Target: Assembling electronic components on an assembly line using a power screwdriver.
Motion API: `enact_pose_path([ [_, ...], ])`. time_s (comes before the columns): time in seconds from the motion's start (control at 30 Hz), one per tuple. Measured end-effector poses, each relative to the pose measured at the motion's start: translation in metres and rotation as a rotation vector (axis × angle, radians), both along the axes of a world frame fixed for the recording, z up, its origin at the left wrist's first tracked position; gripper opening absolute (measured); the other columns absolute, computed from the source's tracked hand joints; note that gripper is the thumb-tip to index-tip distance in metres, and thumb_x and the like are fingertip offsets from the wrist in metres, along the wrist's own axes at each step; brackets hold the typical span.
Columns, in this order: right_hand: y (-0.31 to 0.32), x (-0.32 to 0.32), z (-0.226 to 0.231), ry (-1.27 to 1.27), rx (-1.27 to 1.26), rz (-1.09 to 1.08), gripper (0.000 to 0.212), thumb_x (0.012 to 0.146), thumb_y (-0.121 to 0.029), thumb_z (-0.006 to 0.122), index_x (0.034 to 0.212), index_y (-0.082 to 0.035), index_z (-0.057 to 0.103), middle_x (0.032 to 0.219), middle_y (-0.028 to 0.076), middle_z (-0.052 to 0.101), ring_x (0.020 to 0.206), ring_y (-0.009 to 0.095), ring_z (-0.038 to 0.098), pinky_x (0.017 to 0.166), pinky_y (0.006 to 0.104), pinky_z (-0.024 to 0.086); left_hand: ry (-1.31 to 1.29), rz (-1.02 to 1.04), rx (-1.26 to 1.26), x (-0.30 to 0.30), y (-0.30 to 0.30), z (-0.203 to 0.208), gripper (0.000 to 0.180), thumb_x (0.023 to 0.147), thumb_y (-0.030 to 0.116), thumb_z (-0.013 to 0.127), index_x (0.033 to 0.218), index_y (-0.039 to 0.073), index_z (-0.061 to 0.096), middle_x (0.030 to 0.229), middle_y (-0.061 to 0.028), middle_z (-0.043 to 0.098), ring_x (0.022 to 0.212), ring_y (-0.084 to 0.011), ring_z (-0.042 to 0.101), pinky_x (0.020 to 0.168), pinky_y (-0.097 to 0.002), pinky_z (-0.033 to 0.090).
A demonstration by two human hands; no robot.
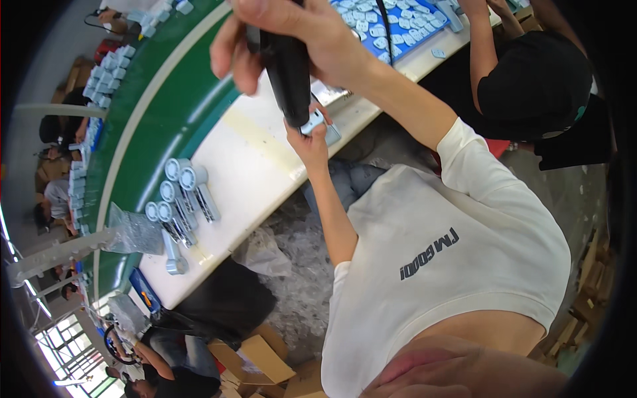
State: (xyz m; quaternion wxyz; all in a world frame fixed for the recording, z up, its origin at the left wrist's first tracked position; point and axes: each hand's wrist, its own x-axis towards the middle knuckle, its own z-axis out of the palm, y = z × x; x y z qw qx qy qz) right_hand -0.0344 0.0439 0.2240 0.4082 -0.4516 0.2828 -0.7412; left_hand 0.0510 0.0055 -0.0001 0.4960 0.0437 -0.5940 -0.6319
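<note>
One pale-blue plastic housing (pixel 312 121) is in work, located in the left hand (pixel 308 147); the left fingers pinch it above the near edge of the white tabletop (pixel 255 142). One black power screwdriver (pixel 286 73) is in the right hand (pixel 330 43), its fingers wrapped around the body. Its tip points down at the housing, directly above the left fingers; contact is not clearly visible.

Progress, as judged: fastening appears under way on this one unit and is not complete, since the tool is at the part. Whether any screw is seated cannot be told.

Left of and below the left fingers, well apart: six pale-blue round-headed pieces with handles (pixel 193 178), five clustered, one lying nearer the tabletop's end. Whether these are finished or waiting cannot be determined. Just beyond that group: one clear plastic bag (pixel 136 229).

Right of the right fingers: one blue tray (pixel 420 45) bearing numerous small pale-blue plates (pixel 398 38), too many to count reliably, and one black cable (pixel 387 30) in front.

Beyond the left fingers: one green conveyor belt (pixel 159 126).
</note>
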Motion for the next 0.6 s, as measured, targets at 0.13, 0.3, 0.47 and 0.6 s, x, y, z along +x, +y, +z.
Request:
enact_pose_path([
  [0.13, -0.003, 0.004, 0.004, 0.071, -0.092, -0.001, 0.039, 0.093, -0.041, 0.055, 0.095, -0.002, 0.052, 0.067, 0.007, 0.059, 0.046, 0.008, 0.046, 0.044, 0.0211, 0.041, 0.036, -0.011, -0.011, 0.0, 0.001, 0.002, 0.053, 0.084, 0.05, 0.063, 0.106, 0.006, 0.044, 0.075, -0.0141, 0.057, 0.06, -0.0193, 0.055, 0.055, -0.0283, 0.044],
  [0.3, -0.013, -0.004, -0.012, 0.028, -0.306, 0.069, 0.051, 0.095, -0.052, 0.039, 0.113, -0.005, 0.048, 0.088, 0.014, 0.061, 0.064, 0.009, 0.052, 0.06, 0.0228, 0.045, 0.037, 0.007, -0.08, -0.006, 0.005, 0.01, 0.055, 0.084, 0.054, 0.06, 0.106, 0.007, 0.041, 0.074, -0.0129, 0.056, 0.059, -0.019, 0.055, 0.055, -0.0275, 0.043],
  [0.47, -0.005, 0.009, -0.016, 0.099, -0.282, -0.005, 0.052, 0.097, -0.044, 0.042, 0.133, -0.007, 0.038, 0.09, 0.01, 0.06, 0.068, 0.011, 0.057, 0.058, 0.0225, 0.048, 0.003, 0.018, -0.06, -0.003, 0.0, 0.006, 0.056, 0.083, 0.056, 0.06, 0.105, 0.007, 0.043, 0.074, -0.0122, 0.057, 0.058, -0.0194, 0.056, 0.055, -0.0273, 0.043],
  [0.6, -0.009, -0.007, -0.017, -0.021, -0.32, 0.245, 0.059, 0.098, -0.043, 0.03, 0.144, -0.007, 0.023, 0.095, 0.013, 0.058, 0.059, 0.013, 0.051, 0.055, 0.024, 0.044, 0.006, -0.003, -0.052, -0.002, -0.001, 0.002, 0.057, 0.082, 0.056, 0.061, 0.106, 0.007, 0.043, 0.074, -0.0122, 0.057, 0.058, -0.0194, 0.057, 0.055, -0.0269, 0.042],
])
